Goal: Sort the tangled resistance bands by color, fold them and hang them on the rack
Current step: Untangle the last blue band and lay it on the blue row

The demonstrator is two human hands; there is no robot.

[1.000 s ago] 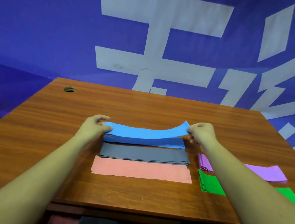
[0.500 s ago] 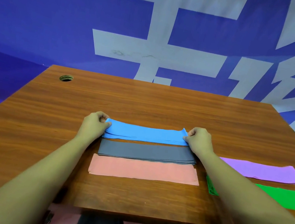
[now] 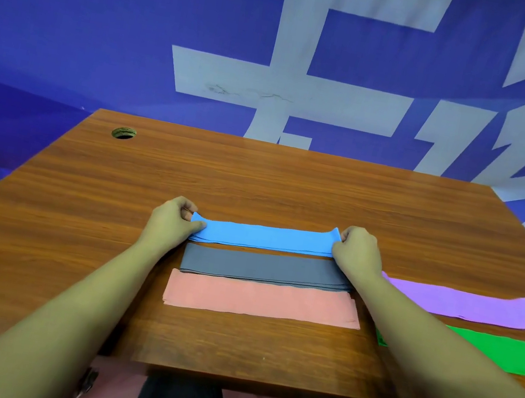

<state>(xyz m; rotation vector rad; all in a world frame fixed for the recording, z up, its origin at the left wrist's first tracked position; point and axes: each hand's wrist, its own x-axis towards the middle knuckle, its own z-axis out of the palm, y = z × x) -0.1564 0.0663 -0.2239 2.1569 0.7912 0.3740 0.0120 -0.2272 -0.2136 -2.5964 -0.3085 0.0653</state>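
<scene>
The step in hand looks like folding. The blue band point(image 3: 265, 238) lies doubled over near the middle of the desk point(image 3: 257, 180), on the far side of a grey band point(image 3: 263, 266) and a pink band point(image 3: 261, 300), which already lie flat and run towards the near edge. A purple band point(image 3: 465, 304) and a green band point(image 3: 506, 352) lie by the right edge, so the colour sorting seems done.

The next move probably calls for squaring the blue layers, pressing them flat and letting go. Hanging comes after that (no rack is in view).

Both forearms reach forward from the near edge, roughly parallel. The left hand point(image 3: 172, 223) has its fingers curled and pinches the band's left end, with the thumb on top. The right hand point(image 3: 357, 254) is curled the same way around the right end, which lifts slightly off the wood.
</scene>
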